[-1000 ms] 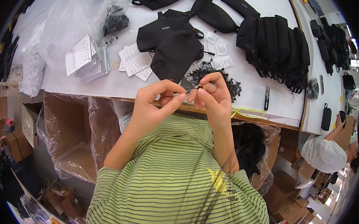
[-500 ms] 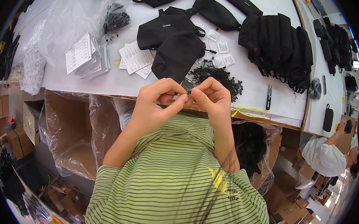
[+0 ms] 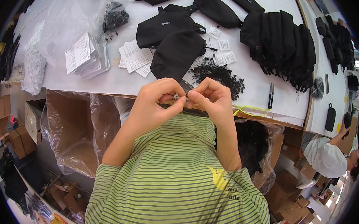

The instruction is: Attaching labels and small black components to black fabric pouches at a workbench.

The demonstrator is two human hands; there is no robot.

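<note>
Compared with half a second earlier, both hands sit slightly lower and closer to the person's chest, and their fingertips have drawn nearer together. The left hand (image 3: 157, 100) and right hand (image 3: 208, 98) meet just in front of the near edge of the white table (image 3: 108, 78), above the green striped shirt (image 3: 176, 180). Both wrists bend inward, forearms rising from the lower edge of the view. Each hand has thumb and forefinger pressed together, pinching a small dark piece (image 3: 185, 88) that lies between the two sets of fingertips; it is too small to tell what it is. The other fingers curl loosely. Just beyond the hands on the table lie a tangle of black cords (image 3: 218, 75) and a black pouch (image 3: 176, 57). Small scissors (image 3: 271, 95) lie to the right of the cords.
</note>
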